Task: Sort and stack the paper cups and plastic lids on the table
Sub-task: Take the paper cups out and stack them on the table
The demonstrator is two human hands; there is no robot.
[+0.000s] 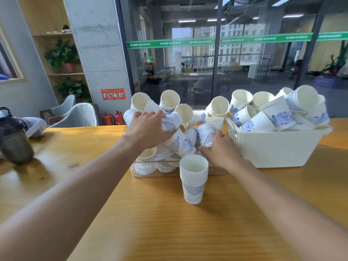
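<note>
A stack of several nested white paper cups (193, 178) with a blue pattern stands upright on the wooden table (150, 213) in front of me. Behind it a clear plastic bin (150, 169) holds a jumbled heap of blue-patterned cups and white lids (162, 157). My left hand (147, 129) reaches into the heap and grips a tilted cup (170, 121) near the top. My right hand (223, 151) holds another patterned cup (206, 134) at the bin's right side, fingers curled round it.
A white plastic basket (273, 147) heaped with wider blue-flowered cups sits at the right. A dark shaker bottle (14, 138) stands at the table's left edge. Grey chairs (79, 115) and fire extinguishers (113, 118) lie beyond the table, before a glass wall.
</note>
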